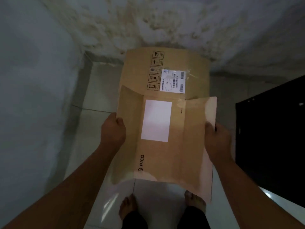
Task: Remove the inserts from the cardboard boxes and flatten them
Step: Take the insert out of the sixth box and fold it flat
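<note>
Pale glossy floor tiles (pixel 99 90) run up to a mottled, stained wall at the far end, and a plain grey-white wall (pixel 33 80) fills the left side of the view.

Just right of that wall, the left hand (pixel 113 131) grips the left edge of a flattened brown cardboard box (pixel 178 138). Its thumb lies on top of the side flap, and the fingers curl underneath, out of sight.

The box is held in the air above the floor, in the middle of the view, between both hands. Its panels lie nearly flat with the side flaps spread outward, and the far panel bends slightly away. Black "PICO" lettering (pixel 141 162) runs along the near left fold. A blank white rectangular label (pixel 156 120) sits on the centre panel. On the far panel, a column of black handling symbols (pixel 155 71) stands just beside a white shipping label with barcodes (pixel 173 80).

Below the box's near edge, two bare feet (pixel 127 207) stand on the tiles.

The right hand (pixel 217 141) clasps the paler right flap, thumb on top and fingers tucked behind the cardboard.

Further right stands a large black flat-sided object (pixel 272 138), apart from the box; what it is cannot be told.
</note>
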`<state>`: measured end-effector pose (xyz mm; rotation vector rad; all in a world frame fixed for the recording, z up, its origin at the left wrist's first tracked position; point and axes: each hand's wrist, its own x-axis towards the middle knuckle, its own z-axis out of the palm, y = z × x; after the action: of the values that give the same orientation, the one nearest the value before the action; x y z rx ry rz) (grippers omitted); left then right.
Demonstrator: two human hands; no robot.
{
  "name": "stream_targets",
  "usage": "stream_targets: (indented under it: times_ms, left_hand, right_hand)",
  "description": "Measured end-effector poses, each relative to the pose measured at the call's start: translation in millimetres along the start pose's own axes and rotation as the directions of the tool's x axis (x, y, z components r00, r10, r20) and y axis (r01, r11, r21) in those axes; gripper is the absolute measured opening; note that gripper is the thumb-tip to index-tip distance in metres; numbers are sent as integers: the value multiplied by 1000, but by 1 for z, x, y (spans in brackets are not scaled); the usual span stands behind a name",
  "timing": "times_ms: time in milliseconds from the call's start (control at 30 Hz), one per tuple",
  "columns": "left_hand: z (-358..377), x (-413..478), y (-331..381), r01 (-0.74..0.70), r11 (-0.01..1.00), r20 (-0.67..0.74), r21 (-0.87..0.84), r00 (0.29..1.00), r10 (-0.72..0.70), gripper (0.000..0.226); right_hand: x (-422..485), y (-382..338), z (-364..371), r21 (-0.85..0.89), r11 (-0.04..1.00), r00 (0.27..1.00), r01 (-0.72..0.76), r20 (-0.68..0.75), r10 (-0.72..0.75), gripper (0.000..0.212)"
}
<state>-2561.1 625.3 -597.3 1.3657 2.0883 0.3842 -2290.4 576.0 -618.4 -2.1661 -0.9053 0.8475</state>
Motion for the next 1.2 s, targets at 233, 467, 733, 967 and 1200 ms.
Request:
stream_targets:
  times_ms: [233, 467, 733, 967, 1200]
  left_hand:
    - [102, 64, -49, 93, 996, 15, 15, 996, -93, 26]
    - [157, 106, -81, 247, 930, 4, 270, 966, -258, 91]
    - [183, 121, -104, 258, 949, 221, 178, 930, -294, 98]
    - [134, 90, -68, 54, 959, 287, 278, 948, -136, 91]
    - [25, 2, 58, -246, 967, 332, -60, 909, 252, 57]
  right_hand:
    - [70, 91, 76, -125, 992, 1000, -20, -22, 17, 24]
    - [107, 142, 113, -442, 890, 993, -114, -41, 107, 57]
    - [105, 155, 127, -357, 908, 974, -221, -26, 227, 61]
    - [78, 104, 87, -335, 918, 973, -214, 7, 229, 68]
    - [-13, -17, 9, -139, 990, 992, -14, 121, 31, 51]
